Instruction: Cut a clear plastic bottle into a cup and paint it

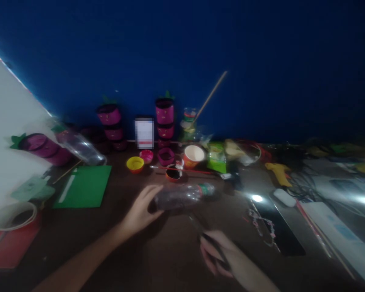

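A clear plastic bottle [179, 196] with a green and red label band near its neck lies on its side, neck to the right. My left hand [141, 211] is closed around its base end. Below the bottle, my right hand [222, 253] grips what look like black-handled scissors [211, 240], whose thin blades point up and left toward the bottle's side. The blades are blurred, so I cannot tell whether they touch the plastic. Both hands are over the dark brown table [167, 251].
Behind stand purple stacked holders [164, 113], a yellow cup [135, 164], a paper tub [194, 156] and a paintbrush [194, 170]. Green card [85, 186] and another clear bottle [82, 148] lie left. A phone [280, 227] and a yellow glue gun [278, 172] lie right.
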### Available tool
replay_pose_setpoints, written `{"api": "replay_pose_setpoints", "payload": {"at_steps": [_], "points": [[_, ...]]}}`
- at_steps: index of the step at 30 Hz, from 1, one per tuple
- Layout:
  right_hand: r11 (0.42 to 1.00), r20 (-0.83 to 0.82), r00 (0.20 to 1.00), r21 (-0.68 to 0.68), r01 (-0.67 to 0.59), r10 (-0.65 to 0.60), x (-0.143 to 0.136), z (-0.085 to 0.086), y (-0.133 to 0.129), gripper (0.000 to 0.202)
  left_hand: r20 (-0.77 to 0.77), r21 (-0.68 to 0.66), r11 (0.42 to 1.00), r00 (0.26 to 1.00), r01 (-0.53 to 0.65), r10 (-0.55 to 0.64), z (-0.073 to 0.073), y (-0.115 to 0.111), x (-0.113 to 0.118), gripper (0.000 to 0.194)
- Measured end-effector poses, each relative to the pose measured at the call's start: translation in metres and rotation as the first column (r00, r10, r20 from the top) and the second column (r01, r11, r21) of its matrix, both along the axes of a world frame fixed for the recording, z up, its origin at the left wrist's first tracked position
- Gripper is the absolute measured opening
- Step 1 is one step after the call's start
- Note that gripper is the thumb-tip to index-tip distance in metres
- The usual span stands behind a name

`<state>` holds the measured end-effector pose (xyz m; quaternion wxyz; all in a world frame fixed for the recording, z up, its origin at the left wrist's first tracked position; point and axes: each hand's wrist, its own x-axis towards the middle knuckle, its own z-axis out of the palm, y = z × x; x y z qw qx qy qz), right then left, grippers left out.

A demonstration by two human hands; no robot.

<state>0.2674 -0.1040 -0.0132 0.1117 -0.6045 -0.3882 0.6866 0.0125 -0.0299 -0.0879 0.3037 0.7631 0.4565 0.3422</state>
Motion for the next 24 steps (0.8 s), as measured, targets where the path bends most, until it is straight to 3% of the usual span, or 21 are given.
{"api": "replay_pose_setpoints", "payload": {"at_steps": [4,11,24], "points": [[0.994,0.061,0.992,0.023,0.110,-0.112,-0.0031,0.0064,-0.0006,0.050,-0.011,0.028,1.000,1.000,0.005,-0.004,0.0007,0.0004,0.0011,0.060],[1.000,0.060,0.998,0.027,-0.002,0.001,0.0045,0.0060,0.0031,0.050,-0.014,-0.001,1.000,1.000,0.012,-0.012,0.0044,0.0000,0.0012,0.061],[0.997,0.012,0.997,-0.013,0.076,-0.076,0.0041,0.0047,-0.0020,0.050,-0.010,0.007,1.000,1.000,0.023,-0.023,0.0043,0.0012,0.0005,0.059]]}}
